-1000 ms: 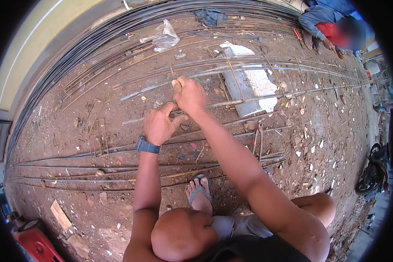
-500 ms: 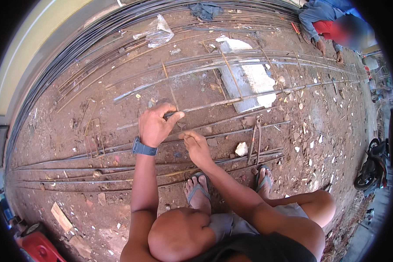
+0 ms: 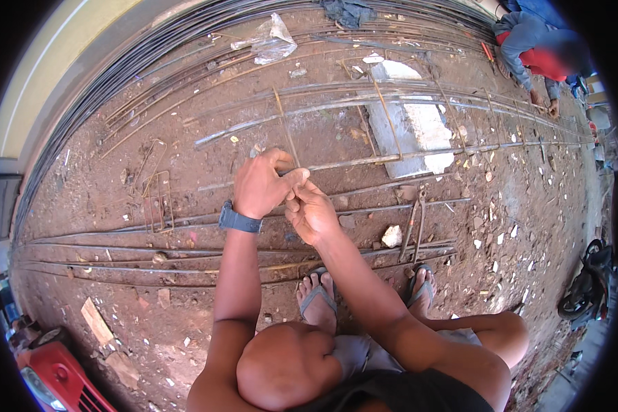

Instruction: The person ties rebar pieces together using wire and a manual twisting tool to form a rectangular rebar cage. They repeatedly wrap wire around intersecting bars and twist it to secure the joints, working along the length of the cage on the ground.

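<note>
- The end stirrup [image 3: 285,123], beyond the concrete slab's [image 3: 419,130] left edge, could skew or slide along the lower rebar [image 3: 350,163] if the left grip slackened.
- Left hand [image 3: 259,187]: curled closed on that rebar at the stirrup crossing.
- Right hand [image 3: 314,216]: fingertips bunched against the left; whether they pinch anything, I cannot tell.

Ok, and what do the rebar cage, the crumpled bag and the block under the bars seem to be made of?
Rebar cage: probably steel, with greyish bars and rusty-brown ties.
Crumpled bag: likely thin plastic film, being see-through with shiny creases.
Block: perhaps concrete or stone; its grey face and rough white edge leave that open.
</note>
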Demonstrator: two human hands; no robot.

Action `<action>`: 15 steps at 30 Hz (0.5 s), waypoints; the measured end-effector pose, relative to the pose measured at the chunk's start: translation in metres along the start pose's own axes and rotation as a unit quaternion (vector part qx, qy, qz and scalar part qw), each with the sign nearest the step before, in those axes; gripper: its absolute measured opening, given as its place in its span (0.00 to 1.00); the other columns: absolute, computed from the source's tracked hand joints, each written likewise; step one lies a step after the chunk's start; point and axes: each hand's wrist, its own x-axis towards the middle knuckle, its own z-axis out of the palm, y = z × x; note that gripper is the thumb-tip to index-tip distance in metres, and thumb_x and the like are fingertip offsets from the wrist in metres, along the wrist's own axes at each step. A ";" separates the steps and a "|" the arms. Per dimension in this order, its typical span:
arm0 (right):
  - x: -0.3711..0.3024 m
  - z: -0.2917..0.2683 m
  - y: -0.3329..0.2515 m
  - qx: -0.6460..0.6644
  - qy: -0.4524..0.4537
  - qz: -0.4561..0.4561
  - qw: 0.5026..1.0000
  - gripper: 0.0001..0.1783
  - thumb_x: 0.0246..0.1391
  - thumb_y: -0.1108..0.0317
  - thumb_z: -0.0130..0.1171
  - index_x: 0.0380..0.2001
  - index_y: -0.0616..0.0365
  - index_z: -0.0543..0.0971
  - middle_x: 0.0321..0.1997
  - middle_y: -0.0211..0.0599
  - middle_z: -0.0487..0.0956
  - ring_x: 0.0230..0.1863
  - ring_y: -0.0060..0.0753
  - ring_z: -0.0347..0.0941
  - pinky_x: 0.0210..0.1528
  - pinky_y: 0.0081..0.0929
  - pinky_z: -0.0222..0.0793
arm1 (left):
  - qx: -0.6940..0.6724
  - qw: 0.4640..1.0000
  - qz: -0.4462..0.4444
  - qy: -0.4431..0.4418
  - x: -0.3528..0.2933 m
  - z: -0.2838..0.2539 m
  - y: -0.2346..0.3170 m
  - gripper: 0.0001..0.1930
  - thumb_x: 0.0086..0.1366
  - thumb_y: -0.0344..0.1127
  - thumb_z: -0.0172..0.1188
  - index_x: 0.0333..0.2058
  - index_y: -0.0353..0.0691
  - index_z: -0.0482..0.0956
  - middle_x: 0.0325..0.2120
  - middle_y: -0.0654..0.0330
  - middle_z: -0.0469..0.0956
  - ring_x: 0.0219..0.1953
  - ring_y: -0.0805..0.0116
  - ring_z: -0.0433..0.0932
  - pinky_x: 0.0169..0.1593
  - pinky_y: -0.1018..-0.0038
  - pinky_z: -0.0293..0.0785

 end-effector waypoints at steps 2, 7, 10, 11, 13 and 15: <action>0.001 0.000 0.002 -0.029 0.009 -0.038 0.999 0.04 0.70 0.67 0.53 0.40 0.52 0.77 0.31 0.24 0.77 0.25 0.15 0.67 0.28 0.17 0.63 | -0.008 1.000 0.017 -0.023 0.005 0.000 -0.002 0.18 0.58 0.48 0.71 0.35 0.37 0.86 0.29 0.50 0.86 0.29 0.59 0.86 0.36 0.66 0.79; -0.002 0.004 0.004 -0.079 0.037 -0.062 0.994 0.06 0.69 0.67 0.55 0.42 0.53 0.80 0.35 0.27 0.81 0.29 0.16 0.72 0.32 0.17 0.68 | -0.081 0.986 0.000 -0.144 0.023 -0.014 -0.006 0.12 0.61 0.42 0.70 0.31 0.39 0.87 0.22 0.59 0.84 0.24 0.74 0.81 0.32 0.73 0.76; -0.008 0.007 -0.002 -0.069 0.039 -0.026 0.996 0.07 0.69 0.67 0.56 0.44 0.54 0.81 0.37 0.28 0.82 0.32 0.17 0.75 0.34 0.18 0.71 | -0.093 0.983 -0.016 -0.155 0.025 -0.014 -0.005 0.11 0.61 0.42 0.70 0.30 0.39 0.87 0.20 0.62 0.83 0.23 0.76 0.80 0.31 0.74 0.75; -0.009 0.003 -0.006 -0.055 0.015 -0.019 0.998 0.07 0.68 0.67 0.57 0.44 0.55 0.81 0.37 0.29 0.82 0.33 0.18 0.75 0.34 0.18 0.71 | -0.093 0.983 -0.022 -0.157 0.025 -0.013 -0.003 0.11 0.61 0.42 0.70 0.30 0.39 0.87 0.20 0.62 0.83 0.23 0.76 0.81 0.31 0.73 0.75; -0.010 -0.007 -0.011 -0.026 -0.033 -0.005 0.999 0.08 0.68 0.67 0.58 0.44 0.56 0.81 0.38 0.29 0.83 0.34 0.19 0.76 0.35 0.19 0.72 | -0.102 0.981 -0.038 -0.163 0.025 -0.011 -0.001 0.12 0.62 0.41 0.70 0.30 0.38 0.86 0.20 0.61 0.83 0.23 0.76 0.80 0.30 0.74 0.74; -0.009 -0.010 -0.010 -0.076 -0.015 -0.016 0.997 0.08 0.67 0.68 0.58 0.45 0.58 0.80 0.39 0.30 0.83 0.34 0.19 0.76 0.36 0.20 0.73 | -0.111 0.979 -0.044 -0.167 0.024 -0.011 0.002 0.12 0.62 0.41 0.70 0.32 0.36 0.86 0.21 0.61 0.83 0.23 0.77 0.80 0.30 0.75 0.74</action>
